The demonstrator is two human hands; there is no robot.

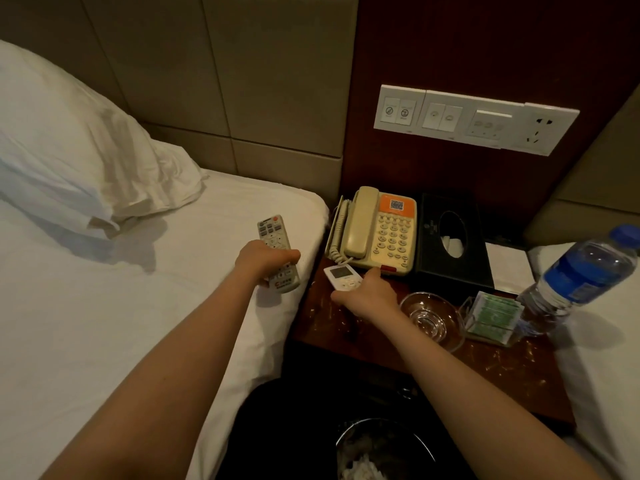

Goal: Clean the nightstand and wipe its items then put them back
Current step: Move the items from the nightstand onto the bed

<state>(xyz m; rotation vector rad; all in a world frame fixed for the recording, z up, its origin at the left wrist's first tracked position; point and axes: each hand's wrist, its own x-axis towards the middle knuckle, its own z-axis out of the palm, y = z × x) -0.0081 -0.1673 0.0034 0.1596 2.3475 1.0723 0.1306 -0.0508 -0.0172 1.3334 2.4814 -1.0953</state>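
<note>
My left hand [266, 259] grips the grey TV remote [275, 237] over the white bed sheet [104, 306], just beside the nightstand [332, 330]. My right hand [367, 293] pinches the small white remote [343, 276] low over the stained nightstand top, just in front of the beige telephone [377, 233]. A glass dish [433, 320] sits beside my wrist.

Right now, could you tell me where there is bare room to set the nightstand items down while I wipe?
The white sheet between the pillow and the left hand holding the TV remote lies bare. On the nightstand, only the speckled front strip before the glass dish is free; the rest is crowded by telephone, tissue box and bottle.
</note>
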